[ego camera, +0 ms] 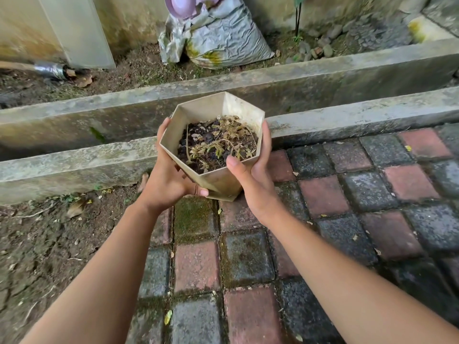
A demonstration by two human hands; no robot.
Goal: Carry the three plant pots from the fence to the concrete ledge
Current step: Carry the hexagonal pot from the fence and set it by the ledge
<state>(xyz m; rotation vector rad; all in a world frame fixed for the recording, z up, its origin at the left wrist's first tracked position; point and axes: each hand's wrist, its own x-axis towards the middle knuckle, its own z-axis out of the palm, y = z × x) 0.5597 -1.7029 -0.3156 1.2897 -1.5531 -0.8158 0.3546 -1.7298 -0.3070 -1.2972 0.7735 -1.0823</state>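
between both hands, a six-sided pot (216, 142) of dark soil and dried stems, held up off the ground; left hand (169, 177) cupped under and around its near-left wall, right hand (255, 170) wrapped on the right wall, thumb over the rim; carrying step, seemingly near its end; just beyond the fingers, the concrete ledge (347, 115); next, probably: reach forward, lower level onto the ledge top, let go.

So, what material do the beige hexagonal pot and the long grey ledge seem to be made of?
The beige hexagonal pot looks like thin moulded plastic: sharp folds, thin rim, matte and stained. The long grey ledge appears to be cast concrete: rough, weathered, with mossy patches.
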